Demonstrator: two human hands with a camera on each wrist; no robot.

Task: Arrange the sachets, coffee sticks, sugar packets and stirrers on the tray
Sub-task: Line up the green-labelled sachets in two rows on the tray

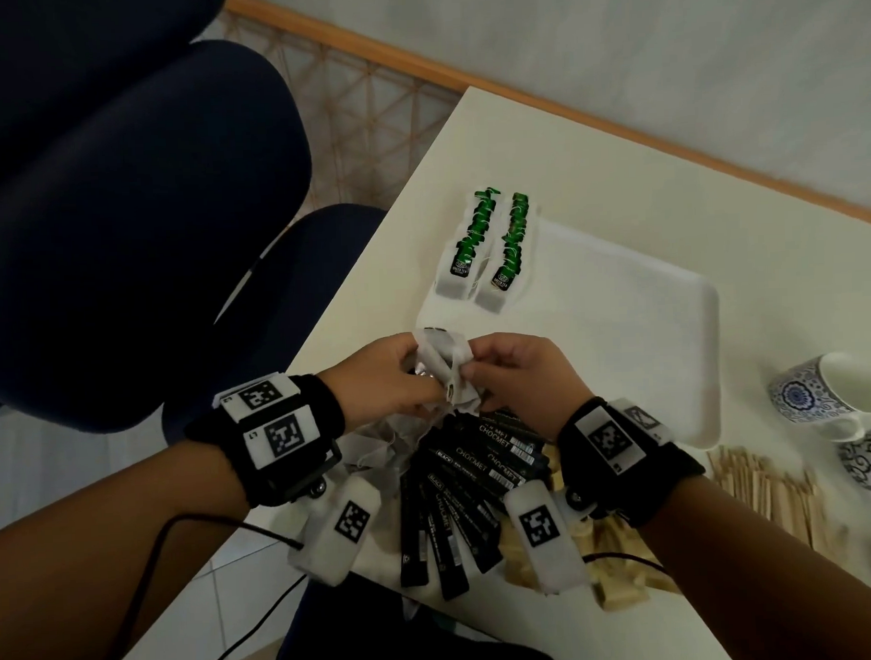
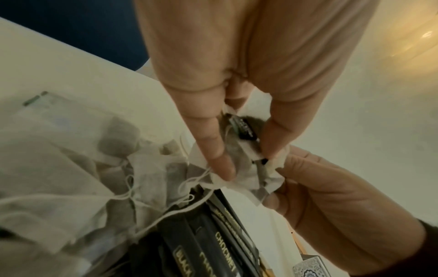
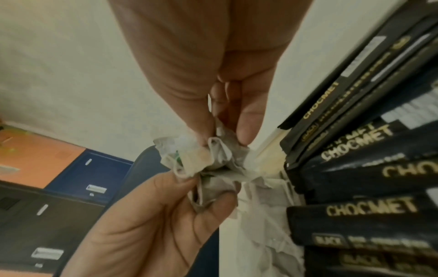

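White, the table (image 1: 591,173) carries a white tray (image 1: 674,349) with two neat rows of green-tagged sachets (image 1: 484,243) at its far left corner, black coffee sticks (image 1: 460,488) fanned at the near edge and pale wooden stirrers (image 1: 764,485) to their right. Just above the sticks, the left hand (image 1: 380,377) and right hand (image 1: 520,376) meet, both pinching one crumpled bunch of tea sachets (image 1: 448,374) between thumb and fingertips (image 2: 220,159).

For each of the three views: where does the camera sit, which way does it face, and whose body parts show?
Head: above, facing down at table, tray; both forearms show.
Left wrist: along left hand toward tea bags.
Right wrist: along right hand; sticks beside.
Shared: both hands pinching the tea bags.
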